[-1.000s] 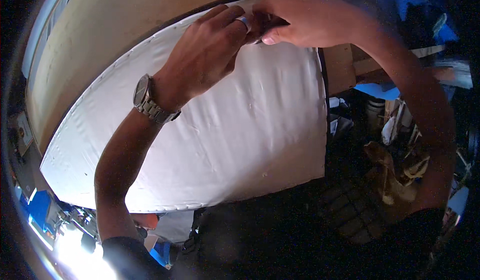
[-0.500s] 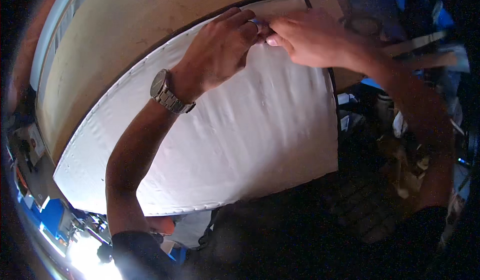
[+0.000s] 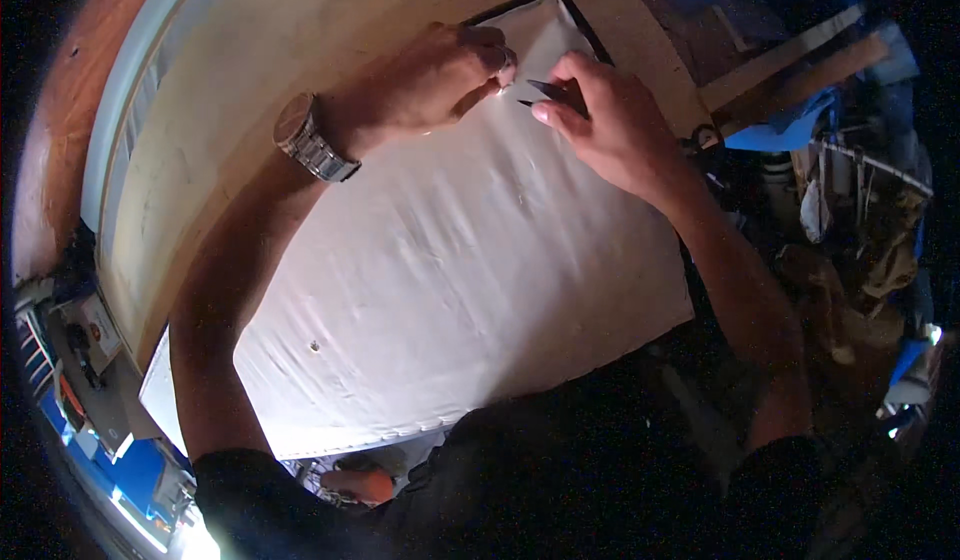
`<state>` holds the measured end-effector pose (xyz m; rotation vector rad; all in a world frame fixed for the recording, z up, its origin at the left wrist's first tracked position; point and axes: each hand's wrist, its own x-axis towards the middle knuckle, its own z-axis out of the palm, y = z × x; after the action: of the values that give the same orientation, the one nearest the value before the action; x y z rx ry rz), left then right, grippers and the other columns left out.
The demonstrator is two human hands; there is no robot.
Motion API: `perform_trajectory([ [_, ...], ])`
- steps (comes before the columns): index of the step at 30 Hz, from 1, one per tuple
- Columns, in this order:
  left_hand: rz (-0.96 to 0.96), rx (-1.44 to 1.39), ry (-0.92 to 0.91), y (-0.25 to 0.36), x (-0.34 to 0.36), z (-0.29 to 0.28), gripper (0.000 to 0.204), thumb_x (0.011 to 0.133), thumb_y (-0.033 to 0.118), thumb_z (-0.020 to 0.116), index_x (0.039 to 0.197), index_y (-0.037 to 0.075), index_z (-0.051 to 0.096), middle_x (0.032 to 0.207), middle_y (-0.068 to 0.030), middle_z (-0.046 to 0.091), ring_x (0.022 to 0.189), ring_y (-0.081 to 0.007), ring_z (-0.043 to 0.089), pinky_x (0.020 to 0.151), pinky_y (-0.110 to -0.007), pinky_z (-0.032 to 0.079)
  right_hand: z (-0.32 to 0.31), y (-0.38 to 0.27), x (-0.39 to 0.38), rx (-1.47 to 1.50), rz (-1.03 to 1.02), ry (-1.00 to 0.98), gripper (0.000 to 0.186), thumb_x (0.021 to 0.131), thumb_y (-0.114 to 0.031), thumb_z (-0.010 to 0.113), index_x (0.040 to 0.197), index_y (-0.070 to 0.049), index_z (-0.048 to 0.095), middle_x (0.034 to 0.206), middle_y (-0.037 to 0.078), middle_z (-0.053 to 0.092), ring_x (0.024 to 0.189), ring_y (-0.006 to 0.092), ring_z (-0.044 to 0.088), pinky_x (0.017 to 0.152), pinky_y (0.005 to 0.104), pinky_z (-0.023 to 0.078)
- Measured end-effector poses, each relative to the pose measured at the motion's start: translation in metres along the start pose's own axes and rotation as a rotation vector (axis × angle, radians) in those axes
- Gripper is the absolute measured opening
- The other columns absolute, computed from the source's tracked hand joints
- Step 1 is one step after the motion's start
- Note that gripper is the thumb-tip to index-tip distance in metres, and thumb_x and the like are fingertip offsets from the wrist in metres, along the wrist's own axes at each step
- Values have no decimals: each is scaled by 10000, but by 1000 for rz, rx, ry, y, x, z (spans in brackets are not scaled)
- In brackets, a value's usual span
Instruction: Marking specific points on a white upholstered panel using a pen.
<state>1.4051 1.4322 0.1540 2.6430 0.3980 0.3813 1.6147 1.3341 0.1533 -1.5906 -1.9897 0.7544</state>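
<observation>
A large white padded panel [image 3: 440, 250], creased and edged with dark trim [image 3: 585, 26], lies in front of me. My left hand [image 3: 450, 75] rests on its far part, fingers curled and pressed together near the trim. What those fingertips pinch is too small to make out. Close by on the right, my right hand [image 3: 620, 120] is closed around small dark snips [image 3: 547, 90]. Their two pointed blades stand apart and point toward the left fingertips. The rest of the snips is hidden in the palm.
The panel lies on a light wooden surface [image 3: 240, 70] with a curved pale edge [image 3: 125, 110] at the left. Wooden strips [image 3: 790, 60] and assorted clutter fill the right side. Bright light comes from the lower left, where an orange object [image 3: 370, 485] shows.
The right hand has drawn away from the left and lower, and the snips' blades now show. The left hand has shifted slightly left. The panel appears shifted and turned in the view.
</observation>
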Motion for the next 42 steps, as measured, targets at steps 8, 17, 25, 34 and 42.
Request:
perform_trajectory([
  [8,52,49,-116,-1,12,-16,96,860,51,631,929,-4,591,908,-163,626,799,-345,643,720,-415,528,18,-9,14,33,107,-9,284,875,-194,704,1004,-8,532,883,196,670,856,367,674,748,456,517],
  [17,83,104,-101,2,15,-14,96,776,13,630,869,-12,621,917,-161,618,903,-370,613,782,-448,516,45,-18,8,-73,30,191,200,918,-124,619,1032,-19,491,919,190,677,858,388,672,720,480,528],
  [25,85,95,99,2,0,1,78,776,-8,632,850,12,621,882,-126,607,865,-335,590,789,-424,510,48,-19,5,-247,-67,231,156,925,-87,575,993,-27,448,832,207,626,737,396,658,587,483,529],
  [34,-76,-80,372,-1,2,11,107,803,-27,633,883,43,625,881,-104,651,845,-322,589,777,-418,468,45,-5,0,-163,43,426,278,953,-224,606,1103,-54,445,940,183,650,826,406,664,688,507,522],
  [42,-330,-384,457,14,-10,29,87,852,-39,594,911,25,585,860,-113,654,852,-295,641,781,-387,502,-2,19,-20,-60,81,191,250,916,-176,669,1086,-31,558,970,171,670,900,344,678,784,405,521],
])
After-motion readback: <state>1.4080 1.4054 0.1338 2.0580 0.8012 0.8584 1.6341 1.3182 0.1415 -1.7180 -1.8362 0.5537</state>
